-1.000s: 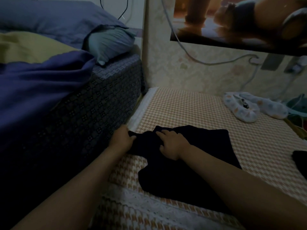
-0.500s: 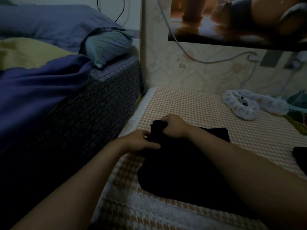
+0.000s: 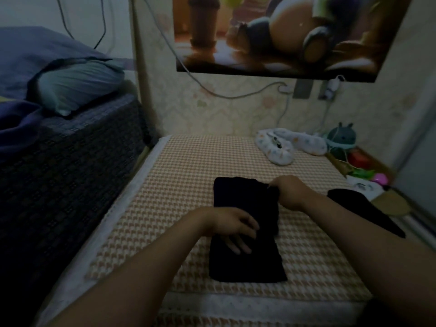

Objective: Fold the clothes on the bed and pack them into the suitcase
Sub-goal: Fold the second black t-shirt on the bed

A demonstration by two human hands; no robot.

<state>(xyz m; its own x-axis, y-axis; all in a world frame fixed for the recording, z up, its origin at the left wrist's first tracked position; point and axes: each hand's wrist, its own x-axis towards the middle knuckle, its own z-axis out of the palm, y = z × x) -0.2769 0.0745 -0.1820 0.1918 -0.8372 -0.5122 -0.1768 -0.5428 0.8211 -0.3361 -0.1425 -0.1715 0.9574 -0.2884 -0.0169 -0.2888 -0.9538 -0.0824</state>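
Observation:
A black garment lies folded into a long narrow rectangle on the houndstooth-patterned bed. My left hand rests flat on its middle with the fingers spread. My right hand pinches the garment's far right corner, fingers curled over the cloth. A second black garment lies unfolded to the right, partly behind my right forearm. No suitcase is in view.
A taller bed with a dark patterned cover, blue bedding and a pale pillow stands on the left. White printed slippers, a grey plush toy and small coloured items lie at the back right. Cables hang on the wall.
The left side of the garment has been folded over to the right, making a narrow rectangle. My right hand moved to the far right corner and my left hand now lies flat on the cloth.

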